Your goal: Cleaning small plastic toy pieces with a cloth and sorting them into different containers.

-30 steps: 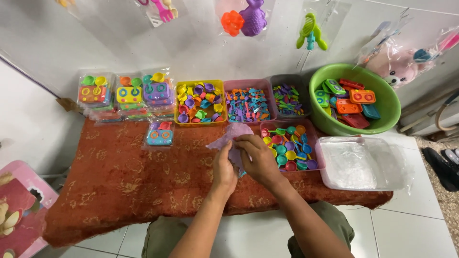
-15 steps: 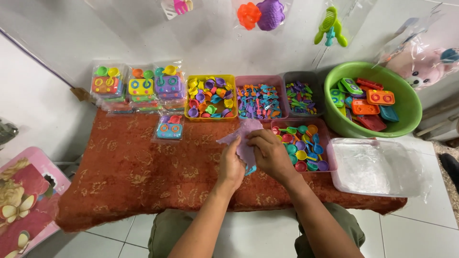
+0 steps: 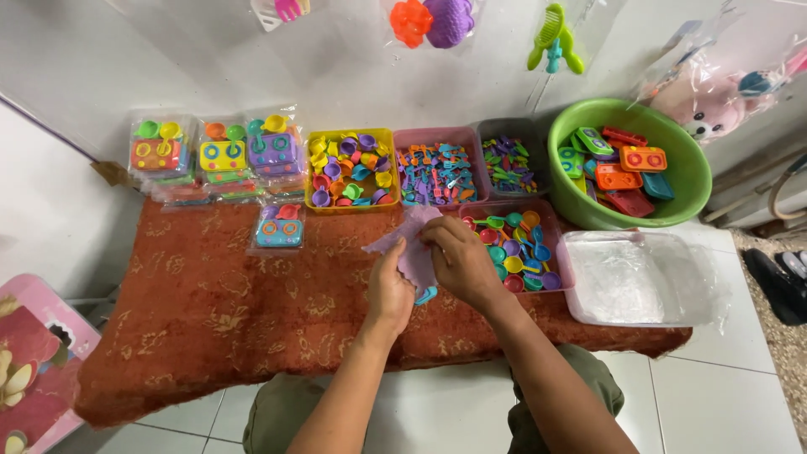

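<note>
1. Along the top of the bench (image 3: 210, 311) we see a yellow tray (image 3: 351, 171) of small cups, a pink tray (image 3: 437, 168) of utensils, a green basin (image 3: 626, 164) of toy stoves at upper right, and a clear tub (image 3: 643, 277) at right.
2. We cannot make out what lies under our hands beyond a blue toy piece (image 3: 426, 294).
3. Our left hand (image 3: 389, 290) and right hand (image 3: 458, 261), at frame centre, both pinch a thin purple bag (image 3: 412, 244), fingers closed on it.

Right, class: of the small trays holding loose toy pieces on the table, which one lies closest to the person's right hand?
The pink tray of spoons and cups, just beside the right hand. The yellow tray, the other pink tray and the grey tray sit behind it in the back row.
</note>
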